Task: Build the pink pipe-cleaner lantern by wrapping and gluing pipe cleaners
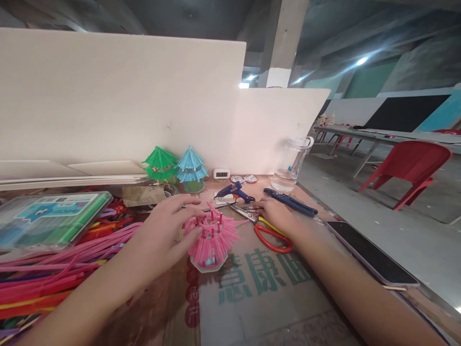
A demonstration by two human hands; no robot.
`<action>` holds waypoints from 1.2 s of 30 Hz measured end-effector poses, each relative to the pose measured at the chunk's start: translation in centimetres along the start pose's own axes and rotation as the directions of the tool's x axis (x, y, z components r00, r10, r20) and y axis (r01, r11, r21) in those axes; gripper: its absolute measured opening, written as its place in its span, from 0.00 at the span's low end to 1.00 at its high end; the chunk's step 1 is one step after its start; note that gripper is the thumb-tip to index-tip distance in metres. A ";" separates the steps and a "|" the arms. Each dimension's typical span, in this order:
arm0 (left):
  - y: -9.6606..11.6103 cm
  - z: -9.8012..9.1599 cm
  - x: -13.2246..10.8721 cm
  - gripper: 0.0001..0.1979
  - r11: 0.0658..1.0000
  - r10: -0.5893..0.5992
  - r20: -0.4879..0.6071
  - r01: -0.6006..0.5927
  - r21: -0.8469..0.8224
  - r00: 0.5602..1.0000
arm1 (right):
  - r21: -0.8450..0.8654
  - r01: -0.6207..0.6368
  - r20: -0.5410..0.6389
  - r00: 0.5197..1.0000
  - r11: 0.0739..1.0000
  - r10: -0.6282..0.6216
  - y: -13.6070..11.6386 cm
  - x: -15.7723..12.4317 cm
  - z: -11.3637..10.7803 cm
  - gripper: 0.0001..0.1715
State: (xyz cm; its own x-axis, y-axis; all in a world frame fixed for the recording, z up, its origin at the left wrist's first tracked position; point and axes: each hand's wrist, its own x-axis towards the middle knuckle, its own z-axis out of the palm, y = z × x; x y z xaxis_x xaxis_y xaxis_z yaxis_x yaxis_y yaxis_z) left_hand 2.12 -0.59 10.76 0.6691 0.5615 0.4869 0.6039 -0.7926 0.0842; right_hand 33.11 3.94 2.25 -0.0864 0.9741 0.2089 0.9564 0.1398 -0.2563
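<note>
A small pink pavilion model [212,238] with two fringed tiers and short upright posts stands on a pale polygonal base. My left hand [173,221] is at its left side, fingers apart, thumb overlapping its edge; whether it touches is unclear. My right hand [272,211] reaches over the table with fingers extended, partly blurred, beside scissors [272,236] with red and yellow handles. I see nothing clearly held in it. Just beyond lies a blue glue gun [236,191], and dark-blue pliers [291,201] rest to the right.
Green [160,163] and light-blue model pavilions [190,166] stand behind, near a small white clock [221,173]. A water pitcher [288,166] is back right, a phone [370,252] at the right edge. Pipe cleaners [65,269] and a plastic case [54,218] fill the left.
</note>
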 end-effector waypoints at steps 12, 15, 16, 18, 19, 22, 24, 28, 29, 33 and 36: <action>0.6 -0.4 0.0 0.15 1.000 -0.004 -0.007 0.004 -0.020 1.000 | -0.029 -0.088 -0.081 0.993 0.996 0.086 0.9 0.1 -0.9 0.18; 0.5 -0.5 0.1 0.14 1.000 0.006 -0.021 -0.006 -0.014 1.000 | 0.001 -0.081 -0.063 0.995 0.997 0.081 0.8 0.0 -0.7 0.18; 0.5 -0.5 0.1 0.14 1.000 0.007 -0.024 -0.007 -0.012 1.000 | 0.012 -0.078 -0.060 0.995 0.997 0.079 0.7 0.0 -0.6 0.18; 0.3 -0.5 0.1 0.14 1.000 0.005 -0.031 -0.005 -0.008 1.000 | 0.031 -0.076 -0.063 0.995 0.997 0.078 0.4 -0.2 -0.3 0.18; 0.3 -0.5 0.0 0.14 1.000 0.005 -0.037 -0.005 -0.005 0.999 | 0.041 -0.073 -0.065 0.995 0.996 0.076 0.3 -0.3 -0.2 0.18; 0.1 -0.5 0.0 0.14 1.000 0.006 -0.043 -0.006 -0.001 0.999 | 0.071 -0.050 -0.076 0.996 0.996 0.055 0.0 -0.5 -0.2 0.16; 0.2 -0.5 -0.1 0.14 1.000 0.002 -0.045 -0.002 -0.005 0.999 | 0.097 -0.028 -0.104 0.994 0.995 0.038 -0.2 -0.5 -0.5 0.14; 0.3 -0.6 0.0 0.14 1.000 -0.011 -0.055 0.010 -0.024 0.998 | 0.158 0.024 -0.236 0.972 0.987 0.014 -1.5 -0.6 -2.0 0.12; 0.4 -0.6 0.0 0.14 1.000 -0.014 -0.055 0.012 -0.025 0.998 | 0.167 0.038 -0.273 0.962 0.985 0.009 -2.0 -0.7 -2.5 0.12; 0.5 -0.6 0.1 0.14 0.999 -0.017 -0.028 0.017 -0.029 0.999 | 0.249 0.269 -0.420 0.896 0.930 -0.147 -5.2 -2.3 -4.5 0.12; 0.7 -0.3 0.1 0.14 0.999 -0.010 -0.019 0.009 -0.049 1.000 | 0.285 0.502 -0.460 0.819 0.817 -0.343 -7.9 -4.1 -5.1 0.11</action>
State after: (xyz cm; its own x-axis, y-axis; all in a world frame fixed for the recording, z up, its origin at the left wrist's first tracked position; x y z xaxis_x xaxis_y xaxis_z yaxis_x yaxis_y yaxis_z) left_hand 2.49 -1.16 11.19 0.6547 0.5647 0.5024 0.5879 -0.7983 0.1312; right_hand 27.35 -2.03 8.23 -0.2707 0.6684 0.6928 0.6581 0.6537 -0.3736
